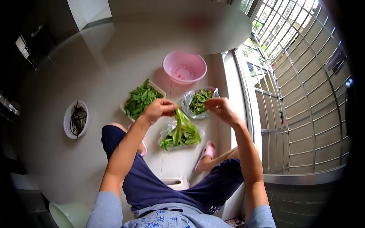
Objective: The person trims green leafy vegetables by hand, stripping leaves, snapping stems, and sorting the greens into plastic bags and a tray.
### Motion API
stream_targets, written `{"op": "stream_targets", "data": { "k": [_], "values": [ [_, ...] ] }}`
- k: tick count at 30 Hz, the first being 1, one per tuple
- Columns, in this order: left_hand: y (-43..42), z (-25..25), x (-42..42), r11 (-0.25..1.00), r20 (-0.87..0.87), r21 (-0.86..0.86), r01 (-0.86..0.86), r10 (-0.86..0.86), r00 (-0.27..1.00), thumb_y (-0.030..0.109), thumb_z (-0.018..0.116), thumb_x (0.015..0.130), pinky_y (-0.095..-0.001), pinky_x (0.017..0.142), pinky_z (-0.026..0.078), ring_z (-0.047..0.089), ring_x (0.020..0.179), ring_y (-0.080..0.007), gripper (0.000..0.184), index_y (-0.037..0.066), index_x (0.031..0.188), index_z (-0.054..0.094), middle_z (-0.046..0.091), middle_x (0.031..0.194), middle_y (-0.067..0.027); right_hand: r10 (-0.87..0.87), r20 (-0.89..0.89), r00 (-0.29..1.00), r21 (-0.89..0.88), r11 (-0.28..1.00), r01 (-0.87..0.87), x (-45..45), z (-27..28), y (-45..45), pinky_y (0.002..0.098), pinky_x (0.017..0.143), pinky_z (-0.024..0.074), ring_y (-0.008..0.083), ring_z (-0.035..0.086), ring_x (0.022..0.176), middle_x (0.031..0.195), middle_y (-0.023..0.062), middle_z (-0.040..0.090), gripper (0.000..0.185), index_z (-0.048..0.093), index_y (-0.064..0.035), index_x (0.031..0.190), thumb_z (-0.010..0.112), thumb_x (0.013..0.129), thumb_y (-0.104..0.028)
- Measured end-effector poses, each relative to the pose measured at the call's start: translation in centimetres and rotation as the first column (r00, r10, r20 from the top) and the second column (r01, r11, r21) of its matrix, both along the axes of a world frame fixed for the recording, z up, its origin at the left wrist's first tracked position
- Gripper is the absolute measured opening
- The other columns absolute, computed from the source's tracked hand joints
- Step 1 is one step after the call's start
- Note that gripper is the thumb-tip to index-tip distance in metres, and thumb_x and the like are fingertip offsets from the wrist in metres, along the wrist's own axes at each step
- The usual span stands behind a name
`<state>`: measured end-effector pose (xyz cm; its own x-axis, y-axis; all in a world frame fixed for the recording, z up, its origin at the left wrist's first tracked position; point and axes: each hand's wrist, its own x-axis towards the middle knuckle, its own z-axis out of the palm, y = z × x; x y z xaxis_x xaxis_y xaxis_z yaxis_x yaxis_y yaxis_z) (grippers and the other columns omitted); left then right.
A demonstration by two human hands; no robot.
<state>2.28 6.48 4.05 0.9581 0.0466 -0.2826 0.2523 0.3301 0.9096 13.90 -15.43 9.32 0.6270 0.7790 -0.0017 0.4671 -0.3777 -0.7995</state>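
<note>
My left hand (160, 110) is closed in a pinch on a leafy green stalk (183, 125), whose long leaves hang down to the right. Below it, a clear plastic bag (162, 131) lies spread on the floor with more leafy greens (178, 137) on it. My right hand (222, 109) is pinched closed at the right edge of a second plastic bag (186, 100), which holds loose green leaves (198, 102). Whatever is between the right fingertips is too small to make out. A white tray (161, 89) heaped with green stems and leaves (141, 99) stands beyond my left hand.
A pink basin (185, 62) stands on the floor ahead. To the left is a white bowl (68, 127) of dark, thin, long pods or stems (78, 118). A low white stool (178, 182) is between my legs. The window grille (300, 95) borders the right side; a pale green bucket (66, 214) is lower left.
</note>
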Motion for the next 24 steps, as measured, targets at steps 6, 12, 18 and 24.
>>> {"op": "stream_targets", "data": {
  "k": [6,12,18,24],
  "values": [
    [-1.0,-1.4,0.3,0.993,-0.055,-0.102,0.058,-0.064,0.996,0.012,0.057,0.074,-0.0234,0.065,0.045,0.056,0.066,-0.0118,0.013,0.001,0.081,0.058,0.059,0.074,-0.0059,0.194,-0.57,0.799,0.051,0.978,-0.201,-0.2,-3.3,2.0,0.0189,0.051,0.0388,0.0059,0.048,0.058,0.074,0.0028,0.059,0.023,0.06,-0.0006,0.086,0.054,0.077,-0.021],
    [-1.8,-2.5,1.9,0.987,-0.131,-0.139,0.075,-0.093,0.987,0.012,0.056,0.075,-0.0226,0.066,0.044,0.055,0.068,-0.0113,0.013,0.0,0.082,0.057,0.058,0.074,-0.0051,0.247,-0.886,0.392,0.242,0.968,-0.064,-0.1,-8.2,2.7,0.0174,0.043,0.0301,0.0055,0.041,0.05,0.061,0.0006,0.049,0.018,0.055,0.0004,0.076,0.057,0.076,-0.017],
    [-2.0,-2.5,2.8,0.962,-0.117,-0.237,0.134,-0.165,0.979,0.009,0.055,0.075,-0.0222,0.06,0.043,0.053,0.062,-0.0115,0.011,0.0,0.081,0.057,0.057,0.072,-0.0057,0.242,-0.902,0.358,0.225,0.97,-0.089,0.8,-7.1,2.7,0.0167,0.041,0.0276,0.0044,0.039,0.047,0.057,-0.0011,0.047,0.014,0.055,-0.002,0.069,0.057,0.075,-0.014],
    [-2.1,-2.3,2.6,0.91,-0.096,-0.377,0.175,-0.226,0.969,0.006,0.054,0.074,-0.0224,0.057,0.044,0.054,0.061,-0.0131,0.009,-0.001,0.079,0.057,0.058,0.071,-0.008,0.216,-0.964,0.156,0.217,0.976,-0.01,0.2,-5.9,2.2,0.0165,0.049,0.0361,0.0056,0.046,0.055,0.063,0.0008,0.052,0.012,0.056,-0.0009,0.073,0.056,0.075,-0.013]
  ]
}}
